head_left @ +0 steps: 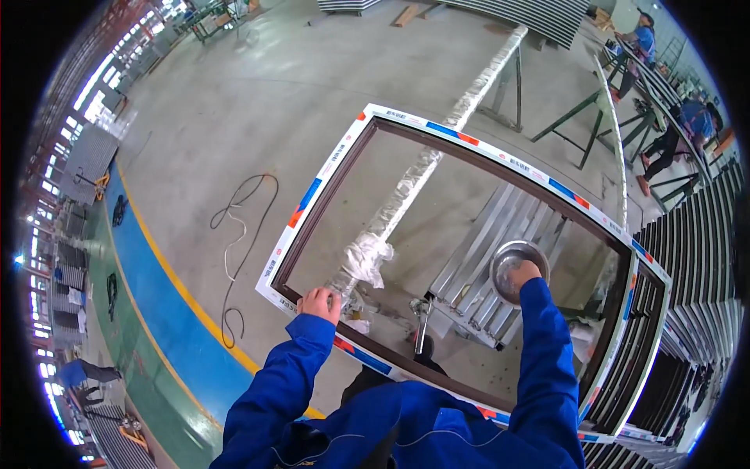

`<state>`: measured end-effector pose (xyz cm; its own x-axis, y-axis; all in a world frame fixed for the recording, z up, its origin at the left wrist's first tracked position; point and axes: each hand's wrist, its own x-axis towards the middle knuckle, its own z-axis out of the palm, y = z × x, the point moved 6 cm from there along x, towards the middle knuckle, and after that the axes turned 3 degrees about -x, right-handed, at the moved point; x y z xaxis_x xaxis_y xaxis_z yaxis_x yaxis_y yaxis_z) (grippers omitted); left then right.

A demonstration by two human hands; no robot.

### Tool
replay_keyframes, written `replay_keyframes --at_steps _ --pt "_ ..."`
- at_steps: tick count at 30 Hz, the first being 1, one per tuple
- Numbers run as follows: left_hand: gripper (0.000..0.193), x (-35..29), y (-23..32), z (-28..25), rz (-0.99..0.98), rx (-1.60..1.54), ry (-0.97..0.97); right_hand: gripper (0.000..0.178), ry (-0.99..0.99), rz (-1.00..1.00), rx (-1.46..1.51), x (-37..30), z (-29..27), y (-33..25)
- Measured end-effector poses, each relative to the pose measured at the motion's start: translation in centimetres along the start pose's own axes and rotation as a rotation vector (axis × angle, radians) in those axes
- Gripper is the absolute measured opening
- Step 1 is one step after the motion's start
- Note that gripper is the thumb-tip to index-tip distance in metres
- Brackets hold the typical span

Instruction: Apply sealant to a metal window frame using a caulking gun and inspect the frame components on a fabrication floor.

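Observation:
A large rectangular window frame, brown inside with white, blue and orange film on its faces, lies across a wrapped support rail. My left hand rests at its near left corner, fingers curled over the edge. Through the frame's opening my right hand reaches down into a round metal bowl. Its fingertips are hidden inside the bowl, so what they pinch, if anything, does not show. The bowl stands on a low stand of silvery metal bars.
White wrapping covers the support rail, with a bunched cloth on it. Another frame adjoins at right, near stacked dark profiles. A cable lies on the floor at left. Two people work at far right.

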<state>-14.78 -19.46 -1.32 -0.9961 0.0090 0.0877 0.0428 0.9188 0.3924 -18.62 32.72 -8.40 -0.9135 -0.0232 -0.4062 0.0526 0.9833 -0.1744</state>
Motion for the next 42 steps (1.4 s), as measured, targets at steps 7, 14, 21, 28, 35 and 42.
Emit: replay_keyframes --at_steps 7,14,21,28,35,42 --pt "0.021 0.9 0.2 -0.4 -0.008 0.041 -0.015 0.032 0.333 -0.133 0.281 8.4 -10.9 -16.6" --pt "0.015 1.0 1.0 -0.2 -0.004 0.048 0.051 0.032 0.391 -0.301 0.171 22.8 -13.7 -31.1" --pt "0.014 1.1 1.2 -0.5 -0.003 0.055 0.017 0.034 0.307 -0.247 0.278 32.5 -13.9 -34.0" --pt "0.014 1.4 1.5 -0.7 -0.036 0.038 -0.031 0.039 0.292 -0.223 0.318 35.3 -13.8 -34.3" --pt "0.014 1.6 1.3 -0.4 0.001 0.011 -0.003 0.042 0.294 -0.231 0.327 36.7 -14.3 -34.0" --pt "0.014 1.6 1.4 -0.7 -0.019 0.024 -0.024 0.037 0.266 -0.317 0.245 35.6 -13.8 -34.5"
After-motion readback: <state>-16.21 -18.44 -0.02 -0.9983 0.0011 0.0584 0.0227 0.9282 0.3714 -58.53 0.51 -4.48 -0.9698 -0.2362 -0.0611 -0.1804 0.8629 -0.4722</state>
